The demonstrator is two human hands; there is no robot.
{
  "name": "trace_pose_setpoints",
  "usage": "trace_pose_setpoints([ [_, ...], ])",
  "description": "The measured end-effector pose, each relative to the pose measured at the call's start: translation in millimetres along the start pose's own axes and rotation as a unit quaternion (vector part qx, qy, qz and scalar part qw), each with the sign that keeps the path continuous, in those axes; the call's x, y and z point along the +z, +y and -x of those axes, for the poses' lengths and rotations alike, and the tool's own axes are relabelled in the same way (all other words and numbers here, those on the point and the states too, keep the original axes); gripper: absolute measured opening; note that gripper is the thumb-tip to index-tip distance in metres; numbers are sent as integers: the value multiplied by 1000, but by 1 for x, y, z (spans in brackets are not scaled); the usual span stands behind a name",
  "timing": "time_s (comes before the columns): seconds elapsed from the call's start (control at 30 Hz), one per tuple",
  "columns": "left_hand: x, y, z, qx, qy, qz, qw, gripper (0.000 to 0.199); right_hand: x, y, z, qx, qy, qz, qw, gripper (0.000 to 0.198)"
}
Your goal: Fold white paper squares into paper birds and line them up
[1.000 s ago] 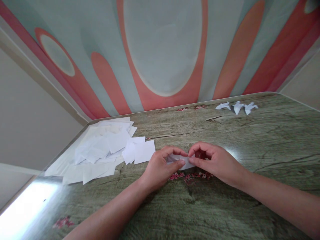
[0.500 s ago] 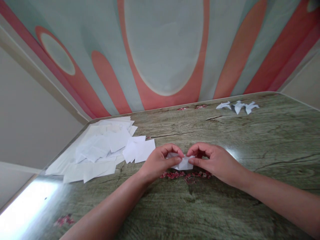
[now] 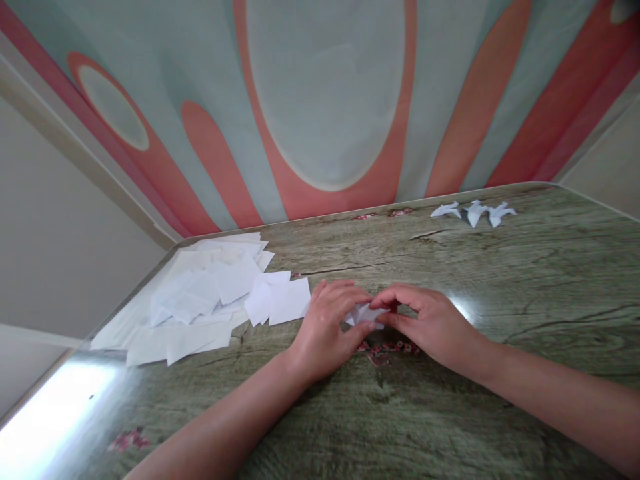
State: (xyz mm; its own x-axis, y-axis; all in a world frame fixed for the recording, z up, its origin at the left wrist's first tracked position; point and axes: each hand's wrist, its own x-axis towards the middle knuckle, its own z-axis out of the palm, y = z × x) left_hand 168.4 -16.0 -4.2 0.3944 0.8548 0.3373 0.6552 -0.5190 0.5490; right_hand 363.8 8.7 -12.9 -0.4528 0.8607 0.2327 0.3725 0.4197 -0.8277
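Observation:
A small piece of white folded paper (image 3: 361,313) lies on the wood-patterned table between my two hands, partly covered by fingers. My left hand (image 3: 333,327) is around its left side, thumb at the near edge and fingers along the far edge. On the right side, my right hand (image 3: 425,323) pinches the paper between thumb and forefinger. The exact folds are too small to make out. Just left of my left hand, a few loose white paper squares (image 3: 290,301) overlap one another.
A large spread pile of white paper sheets (image 3: 185,293) covers the table's left part. Three white folded paper birds (image 3: 477,212) stand at the back right. Behind the table (image 3: 400,413) rises a red and grey-green patterned wall (image 3: 325,100).
My left hand has turned flatter and spread its fingers over the paper's left side instead of pinching it. The paper has shifted slightly; my right hand keeps its pinch.

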Motion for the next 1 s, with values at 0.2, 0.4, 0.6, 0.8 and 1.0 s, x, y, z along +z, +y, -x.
trace_pose_setpoints([
  [0.2,2,-4,2,33,-11,-76,996,21,2,6,-1,-9,3,1,1000,15],
  [0.4,0,2,1,44,-46,-140,988,15,2,11,-3,-15,-3,0,1000,19],
  [0.6,6,3,3,27,-74,-165,983,16,5,18,-2,-44,-13,-27,999,16],
  [0.8,10,3,5,33,-71,-170,982,18,3,23,-3,-41,-29,28,998,18],
  [1.0,13,2,7,43,-67,-172,982,20,1,24,-4,-76,-53,66,994,15],
])
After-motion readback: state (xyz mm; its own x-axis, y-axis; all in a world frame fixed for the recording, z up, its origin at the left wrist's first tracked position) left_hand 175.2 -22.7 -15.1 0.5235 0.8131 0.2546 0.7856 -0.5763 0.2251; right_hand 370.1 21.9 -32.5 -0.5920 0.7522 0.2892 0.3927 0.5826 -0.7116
